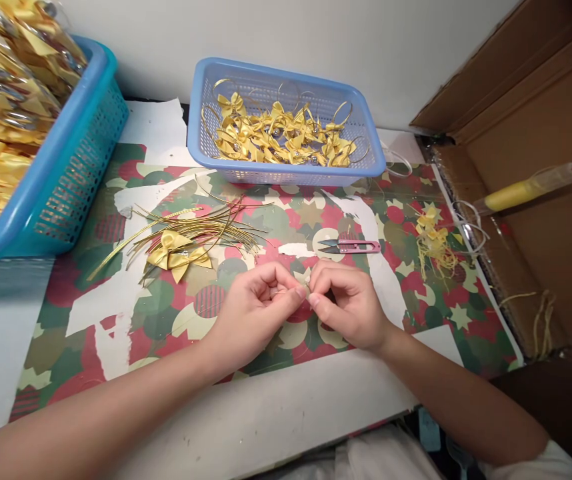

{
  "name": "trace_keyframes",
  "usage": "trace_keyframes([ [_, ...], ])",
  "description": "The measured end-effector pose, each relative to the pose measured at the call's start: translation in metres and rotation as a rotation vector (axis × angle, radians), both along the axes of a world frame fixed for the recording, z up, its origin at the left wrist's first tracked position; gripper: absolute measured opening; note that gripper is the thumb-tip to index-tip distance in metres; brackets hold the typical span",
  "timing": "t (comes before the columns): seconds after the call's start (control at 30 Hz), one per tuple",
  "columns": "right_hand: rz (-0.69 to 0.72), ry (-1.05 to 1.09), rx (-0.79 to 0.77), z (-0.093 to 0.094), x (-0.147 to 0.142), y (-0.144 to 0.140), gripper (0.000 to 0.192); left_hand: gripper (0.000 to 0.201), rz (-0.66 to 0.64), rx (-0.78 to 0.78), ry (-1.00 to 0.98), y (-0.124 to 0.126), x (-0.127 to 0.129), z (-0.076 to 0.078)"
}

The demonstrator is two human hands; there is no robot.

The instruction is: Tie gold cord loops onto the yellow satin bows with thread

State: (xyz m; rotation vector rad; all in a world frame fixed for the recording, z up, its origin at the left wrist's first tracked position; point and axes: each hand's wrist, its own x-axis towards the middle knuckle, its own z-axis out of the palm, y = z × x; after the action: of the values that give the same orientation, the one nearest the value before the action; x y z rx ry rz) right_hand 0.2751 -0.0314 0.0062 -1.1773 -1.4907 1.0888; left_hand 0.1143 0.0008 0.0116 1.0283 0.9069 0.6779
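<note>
Barely visible gold piece (pixel 307 288), orientation unclear

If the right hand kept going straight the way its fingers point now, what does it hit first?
The right hand points left, fingertips almost touching the left hand. It would likely meet the left hand's fingers first, at the small piece pinched between them.

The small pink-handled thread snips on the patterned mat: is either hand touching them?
Apart. The head view shows the pink-handled thread snips lying alone on the mat, with bare patterned paper between them and the right hand and left hand.
</note>
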Motion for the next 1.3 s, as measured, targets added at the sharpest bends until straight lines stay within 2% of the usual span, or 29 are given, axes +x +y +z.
trace_keyframes([
  [1.3,0.031,0.018,0.022,-0.0016,0.0012,0.0007,0.023,0.021,-0.044,-0.014,-0.008,0.0023,-0.0014,0.0011],
])
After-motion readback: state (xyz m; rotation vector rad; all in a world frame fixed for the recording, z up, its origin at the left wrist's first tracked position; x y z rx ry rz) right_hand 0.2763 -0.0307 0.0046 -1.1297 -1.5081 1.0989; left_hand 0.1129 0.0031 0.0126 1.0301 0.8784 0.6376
